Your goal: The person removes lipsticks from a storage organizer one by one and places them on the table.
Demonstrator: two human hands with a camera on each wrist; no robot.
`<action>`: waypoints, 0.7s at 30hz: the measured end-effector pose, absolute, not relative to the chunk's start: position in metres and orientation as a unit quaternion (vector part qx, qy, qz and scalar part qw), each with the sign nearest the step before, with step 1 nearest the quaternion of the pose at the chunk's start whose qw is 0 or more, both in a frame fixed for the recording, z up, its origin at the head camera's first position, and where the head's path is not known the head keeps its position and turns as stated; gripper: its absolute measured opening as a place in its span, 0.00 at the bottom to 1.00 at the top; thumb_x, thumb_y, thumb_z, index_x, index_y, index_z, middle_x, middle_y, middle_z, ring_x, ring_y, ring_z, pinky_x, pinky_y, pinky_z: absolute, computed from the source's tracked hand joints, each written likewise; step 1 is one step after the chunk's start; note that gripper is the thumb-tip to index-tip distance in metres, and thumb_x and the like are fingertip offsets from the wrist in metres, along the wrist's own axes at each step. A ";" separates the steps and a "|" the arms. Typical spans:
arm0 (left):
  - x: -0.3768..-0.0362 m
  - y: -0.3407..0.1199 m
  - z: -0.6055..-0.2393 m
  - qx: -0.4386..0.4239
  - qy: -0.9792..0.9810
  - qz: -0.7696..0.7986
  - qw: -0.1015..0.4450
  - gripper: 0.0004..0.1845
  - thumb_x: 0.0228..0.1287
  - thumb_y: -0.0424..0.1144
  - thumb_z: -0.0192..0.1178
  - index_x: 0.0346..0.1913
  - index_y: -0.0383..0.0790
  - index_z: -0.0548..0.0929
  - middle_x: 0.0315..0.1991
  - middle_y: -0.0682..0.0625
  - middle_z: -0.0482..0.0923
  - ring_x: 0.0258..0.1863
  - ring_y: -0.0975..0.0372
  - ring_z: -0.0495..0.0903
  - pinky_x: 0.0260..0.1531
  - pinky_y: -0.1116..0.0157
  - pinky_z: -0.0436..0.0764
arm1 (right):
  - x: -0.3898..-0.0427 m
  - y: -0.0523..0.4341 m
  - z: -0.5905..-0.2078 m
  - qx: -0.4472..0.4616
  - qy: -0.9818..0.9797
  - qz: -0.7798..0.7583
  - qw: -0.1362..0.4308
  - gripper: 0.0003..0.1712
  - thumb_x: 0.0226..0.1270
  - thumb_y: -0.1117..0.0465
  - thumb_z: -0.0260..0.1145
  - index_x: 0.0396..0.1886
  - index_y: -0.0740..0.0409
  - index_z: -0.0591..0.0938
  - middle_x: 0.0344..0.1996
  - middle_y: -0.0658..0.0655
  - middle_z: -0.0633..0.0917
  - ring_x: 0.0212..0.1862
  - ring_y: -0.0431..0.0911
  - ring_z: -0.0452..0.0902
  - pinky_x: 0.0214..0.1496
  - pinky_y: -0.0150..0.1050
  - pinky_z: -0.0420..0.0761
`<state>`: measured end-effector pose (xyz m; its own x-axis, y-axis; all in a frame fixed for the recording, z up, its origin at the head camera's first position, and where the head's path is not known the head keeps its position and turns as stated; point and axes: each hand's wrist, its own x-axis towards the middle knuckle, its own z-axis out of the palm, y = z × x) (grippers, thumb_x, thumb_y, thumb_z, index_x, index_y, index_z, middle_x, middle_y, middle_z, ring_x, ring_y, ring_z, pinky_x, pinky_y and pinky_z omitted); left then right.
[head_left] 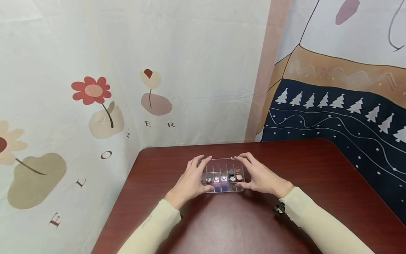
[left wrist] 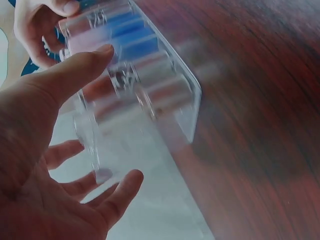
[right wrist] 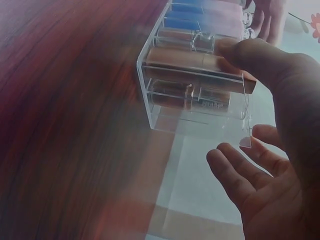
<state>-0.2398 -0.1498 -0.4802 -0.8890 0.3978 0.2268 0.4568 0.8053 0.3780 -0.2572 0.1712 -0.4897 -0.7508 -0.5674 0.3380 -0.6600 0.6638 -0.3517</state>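
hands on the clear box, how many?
2. Left hand grips the left end of the clear box; right hand grips its right end. Both rest on the table.

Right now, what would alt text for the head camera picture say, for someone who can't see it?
Two hands hold a clear plastic organizer box on a dark red wooden table, the left hand at its left end and the right hand at its right end. Small tubes stand in its compartments, and flower-patterned fabric hangs behind.
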 end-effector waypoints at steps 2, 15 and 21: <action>-0.240 -0.153 -0.480 -0.226 -0.947 -0.222 0.061 0.64 0.55 0.47 0.95 0.92 0.50 0.67 0.87 0.38 0.68 0.81 0.40 0.74 0.56 0.44 0.96 | -0.257 0.175 -0.490 0.334 -0.908 0.233 0.095 0.60 0.62 0.49 0.94 0.88 0.58 0.73 0.76 0.59 0.77 0.67 0.51 0.85 0.67 0.51 0.92; -0.239 -0.152 -0.482 -0.272 -0.934 -0.221 0.067 0.61 0.55 0.45 0.95 0.88 0.43 0.70 0.71 0.38 0.79 0.64 0.49 0.84 0.66 0.50 0.92 | -0.249 0.196 -0.489 0.324 -0.907 0.258 0.076 0.59 0.60 0.53 0.95 0.87 0.57 0.73 0.75 0.60 0.77 0.67 0.54 0.88 0.69 0.55 0.93; -0.239 -0.148 -0.482 -0.276 -0.929 -0.238 0.058 0.60 0.55 0.44 0.95 0.87 0.41 0.71 0.72 0.37 0.79 0.58 0.51 0.87 0.65 0.51 0.92 | -0.247 0.203 -0.490 0.329 -0.900 0.278 0.072 0.60 0.58 0.56 0.96 0.86 0.57 0.74 0.74 0.62 0.77 0.67 0.58 0.92 0.70 0.56 0.93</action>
<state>-0.2394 -0.1484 -0.4821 -0.8414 0.4849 0.2387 0.5399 0.7343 0.4114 -0.2465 0.2029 -0.4896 -0.7733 -0.5521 0.3117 -0.6317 0.6289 -0.4532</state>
